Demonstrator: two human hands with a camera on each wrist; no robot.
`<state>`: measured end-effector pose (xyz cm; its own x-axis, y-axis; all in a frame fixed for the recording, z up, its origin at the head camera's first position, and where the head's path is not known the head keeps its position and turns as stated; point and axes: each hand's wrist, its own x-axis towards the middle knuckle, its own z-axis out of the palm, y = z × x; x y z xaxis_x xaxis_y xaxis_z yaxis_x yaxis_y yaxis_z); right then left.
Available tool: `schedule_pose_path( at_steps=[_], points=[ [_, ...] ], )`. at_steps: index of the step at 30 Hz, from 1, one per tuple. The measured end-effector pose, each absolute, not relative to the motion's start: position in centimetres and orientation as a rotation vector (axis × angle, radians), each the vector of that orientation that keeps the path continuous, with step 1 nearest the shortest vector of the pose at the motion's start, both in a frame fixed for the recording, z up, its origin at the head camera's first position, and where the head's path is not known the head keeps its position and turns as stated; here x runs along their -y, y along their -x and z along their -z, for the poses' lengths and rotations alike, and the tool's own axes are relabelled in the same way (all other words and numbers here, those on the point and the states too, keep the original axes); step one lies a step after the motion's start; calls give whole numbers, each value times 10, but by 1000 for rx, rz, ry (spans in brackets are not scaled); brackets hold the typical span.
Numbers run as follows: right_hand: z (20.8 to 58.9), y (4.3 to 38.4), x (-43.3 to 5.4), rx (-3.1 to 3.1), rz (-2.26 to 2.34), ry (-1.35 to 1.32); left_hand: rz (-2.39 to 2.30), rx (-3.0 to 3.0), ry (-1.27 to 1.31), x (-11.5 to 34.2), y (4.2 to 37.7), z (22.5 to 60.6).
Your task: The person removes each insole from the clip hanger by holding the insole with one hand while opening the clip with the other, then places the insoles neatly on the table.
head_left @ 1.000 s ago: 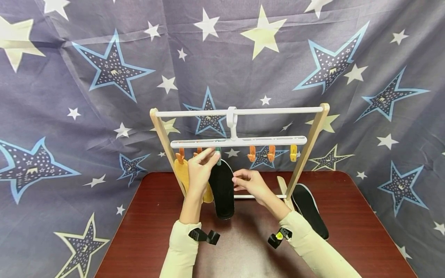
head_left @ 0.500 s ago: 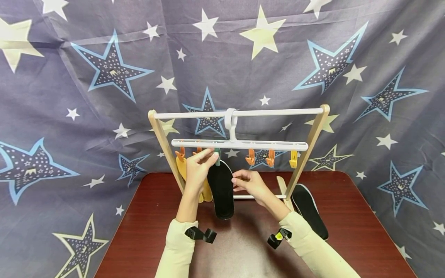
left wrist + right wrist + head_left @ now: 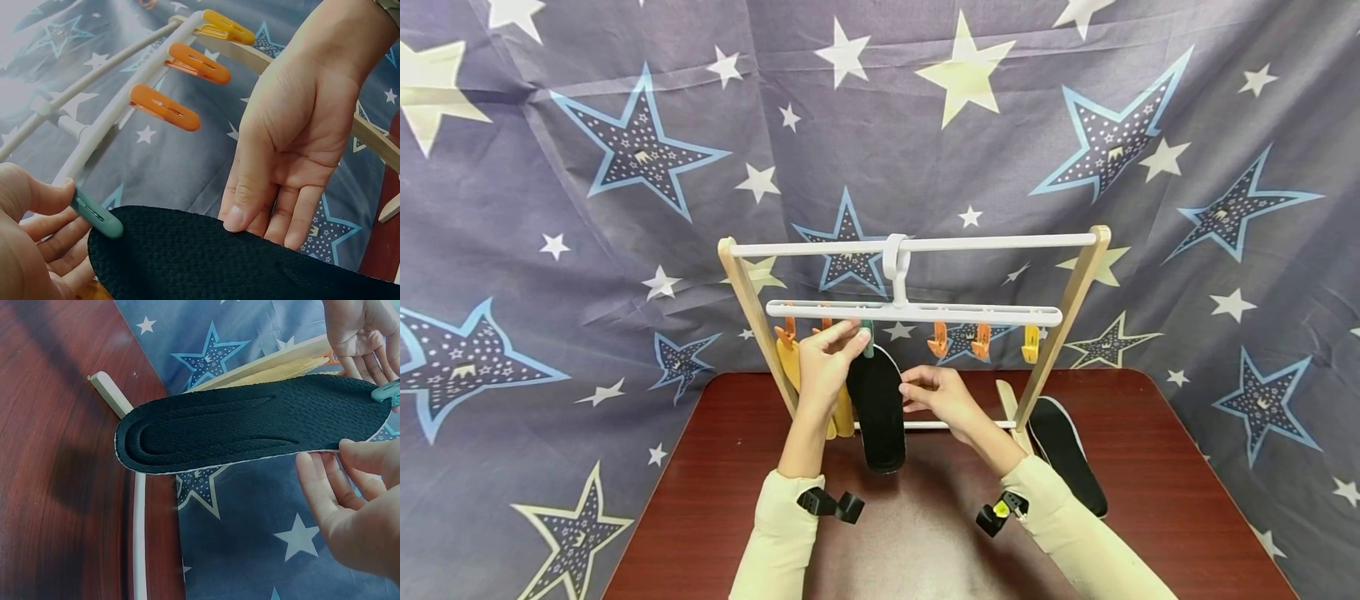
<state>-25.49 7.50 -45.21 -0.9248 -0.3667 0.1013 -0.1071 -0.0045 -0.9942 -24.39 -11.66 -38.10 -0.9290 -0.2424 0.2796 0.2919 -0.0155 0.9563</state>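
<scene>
Left hand point(image 3: 824, 367) up, grip closed to a pinch on teal clip point(image 3: 98, 214) at black insole point(image 3: 880, 417) top. Right hand point(image 3: 943, 397) lower, grip pinching insole's side edge.

Bright head view with pale glare on the tabletop point(image 3: 910, 550), hazy left wrist view, dimmer right one

This looks like a small staged recording corner: a grey-blue cloth point(image 3: 895, 158) printed with stars hangs, creased, as a backdrop right behind a reddish-brown wood-grain table point(image 3: 700, 500). The tabletop rack point(image 3: 992, 242) with its white clip hanger point(image 3: 977, 313) gives a household, laundry-like touch. What building this is cannot be told.
</scene>
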Motion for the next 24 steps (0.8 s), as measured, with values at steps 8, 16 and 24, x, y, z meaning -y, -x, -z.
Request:
schedule_pose_path(
  at_steps=[8,16,24],
  points=[
    [453,255,-73,-2074,2052,482,1970,1893,35,115,244,380],
    [453,255,-74,-2091,2051,475,1958,1884,24,113,246,382],
    [454,254,-74,-2099,2064,492,1952,1851,17,111,246,381]
  ],
)
